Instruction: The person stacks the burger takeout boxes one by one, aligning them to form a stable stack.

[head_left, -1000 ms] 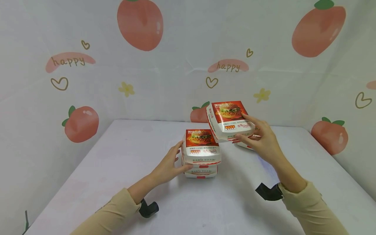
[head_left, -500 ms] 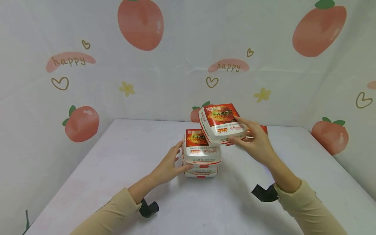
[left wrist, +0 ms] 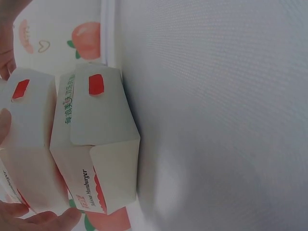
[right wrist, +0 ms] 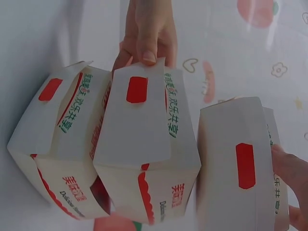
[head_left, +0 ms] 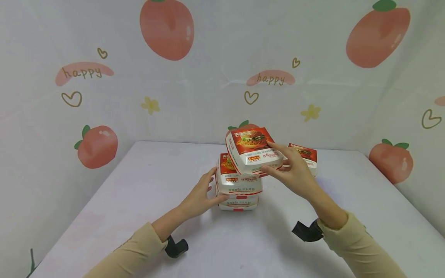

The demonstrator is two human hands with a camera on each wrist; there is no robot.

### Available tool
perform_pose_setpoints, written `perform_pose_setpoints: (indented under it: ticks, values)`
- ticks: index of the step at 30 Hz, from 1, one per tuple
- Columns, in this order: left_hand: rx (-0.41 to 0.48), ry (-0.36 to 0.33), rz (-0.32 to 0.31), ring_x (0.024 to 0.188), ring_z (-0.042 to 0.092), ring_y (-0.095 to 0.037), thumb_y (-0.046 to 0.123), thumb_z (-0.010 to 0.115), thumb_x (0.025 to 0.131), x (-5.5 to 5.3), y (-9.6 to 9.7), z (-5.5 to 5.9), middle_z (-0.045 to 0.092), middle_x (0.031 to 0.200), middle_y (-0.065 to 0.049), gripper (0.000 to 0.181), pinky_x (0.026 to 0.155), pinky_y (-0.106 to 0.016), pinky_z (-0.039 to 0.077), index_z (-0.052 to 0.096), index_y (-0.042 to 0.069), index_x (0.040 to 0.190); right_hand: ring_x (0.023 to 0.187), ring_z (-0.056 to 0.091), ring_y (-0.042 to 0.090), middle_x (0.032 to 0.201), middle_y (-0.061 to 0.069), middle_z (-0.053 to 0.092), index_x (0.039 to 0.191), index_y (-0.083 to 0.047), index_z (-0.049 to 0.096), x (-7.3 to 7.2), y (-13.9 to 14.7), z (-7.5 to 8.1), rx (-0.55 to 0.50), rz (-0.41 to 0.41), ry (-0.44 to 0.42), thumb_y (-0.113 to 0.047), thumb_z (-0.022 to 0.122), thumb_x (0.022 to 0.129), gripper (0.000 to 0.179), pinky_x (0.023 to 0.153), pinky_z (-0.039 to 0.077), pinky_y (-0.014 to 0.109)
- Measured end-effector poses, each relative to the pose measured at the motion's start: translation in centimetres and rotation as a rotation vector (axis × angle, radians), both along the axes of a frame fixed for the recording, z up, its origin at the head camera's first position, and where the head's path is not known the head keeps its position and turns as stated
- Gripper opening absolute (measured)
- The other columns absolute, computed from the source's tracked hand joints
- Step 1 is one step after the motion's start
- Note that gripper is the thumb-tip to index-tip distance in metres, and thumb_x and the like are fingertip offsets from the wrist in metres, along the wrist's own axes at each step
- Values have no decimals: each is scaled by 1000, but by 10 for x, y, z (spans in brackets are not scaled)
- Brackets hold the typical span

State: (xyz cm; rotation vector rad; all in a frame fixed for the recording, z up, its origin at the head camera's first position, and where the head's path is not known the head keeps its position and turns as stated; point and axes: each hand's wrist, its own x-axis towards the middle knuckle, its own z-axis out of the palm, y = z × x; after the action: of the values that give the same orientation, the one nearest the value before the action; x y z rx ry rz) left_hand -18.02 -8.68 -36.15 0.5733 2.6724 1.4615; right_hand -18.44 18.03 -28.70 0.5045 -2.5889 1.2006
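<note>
In the head view, two white-and-red hamburger boxes stand stacked mid-table: an upper box (head_left: 236,186) on a lower box (head_left: 238,203). My left hand (head_left: 199,197) holds the upper box at its left side, thumb at the front and fingers along the side. My right hand (head_left: 295,172) grips a third hamburger box (head_left: 255,152) by its right side, tilted, over the stack. In the right wrist view a narrow gap separates that held box (right wrist: 236,163) from the upper box (right wrist: 139,120). The left wrist view shows the lower box (left wrist: 96,120) on the table.
Another hamburger box (head_left: 309,154) sits behind my right hand, partly hidden by it. The table (head_left: 153,173) has a white cover and meets a fruit-printed cloth backdrop (head_left: 208,108) at the back. Black wrist mounts (head_left: 176,247) stick out near both sleeves.
My right hand has carried its hamburger box leftward and slightly down, from right of the stack to over it. The box behind has come more into view. My left hand has stayed put.
</note>
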Motion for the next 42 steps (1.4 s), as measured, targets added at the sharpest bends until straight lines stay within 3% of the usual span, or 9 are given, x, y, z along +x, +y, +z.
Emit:
perform_pose_setpoints:
  ticks: [18, 27, 35, 42]
  values:
    - [5, -7, 10, 136, 33, -36, 30, 72, 81, 2, 0, 1, 28, 150, -13, 92, 107, -51, 40, 15, 11, 150, 91, 55, 25, 129, 14, 40, 143, -22, 39, 3, -20, -3, 24, -9, 6, -30, 72, 82, 69, 82, 56, 41]
    - [3, -3, 14, 136, 34, -36, 29, 73, 81, 3, 1, 2, 29, 150, -13, 91, 106, -51, 41, 16, 11, 150, 95, 54, 27, 132, 15, 39, 143, -20, 38, 6, -23, -1, 65, -13, 9, -32, 69, 84, 68, 82, 56, 42]
    - [3, 8, 5, 136, 34, -37, 30, 73, 81, 2, 1, 1, 28, 150, -13, 91, 105, -52, 41, 15, 11, 150, 106, 51, 30, 138, 17, 35, 147, -21, 31, 14, -20, 3, 126, 62, 20, -31, 69, 84, 73, 78, 58, 40]
    - [4, -2, 3, 136, 34, -36, 30, 73, 81, 2, 1, 2, 28, 150, -12, 91, 106, -51, 40, 16, 11, 150, 100, 54, 27, 144, 21, 28, 148, -20, 27, 19, -18, 5, 176, 102, 32, -25, 71, 83, 79, 72, 59, 35]
